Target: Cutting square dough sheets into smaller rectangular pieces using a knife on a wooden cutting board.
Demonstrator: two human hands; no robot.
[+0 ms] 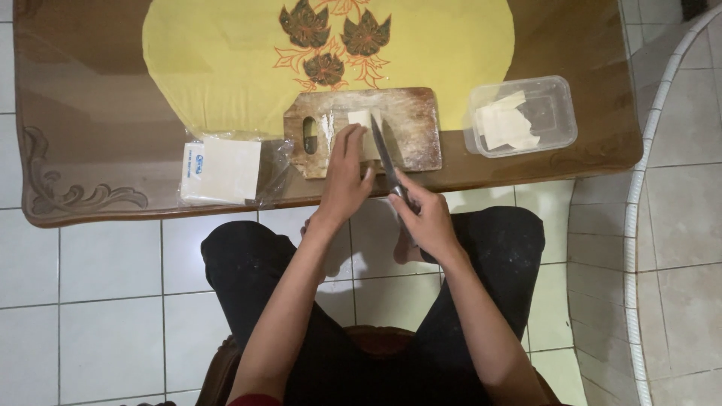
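A floury wooden cutting board (410, 124) lies on the brown table (90, 143). On it sits a small pale square sheet of dough (361, 118). My left hand (344, 177) presses flat on that sheet, fingers spread. My right hand (425, 218) grips the handle of a kitchen knife (383, 150), whose blade lies along the right side of the sheet, tip pointing away from me.
A plastic packet of pale square sheets (226, 169) lies left of the board. A clear plastic tub (523, 116) with cut pale pieces stands to the right. A yellow cloth with a leaf pattern (226, 53) covers the table's far middle. White floor tiles (105, 286) surround my legs.
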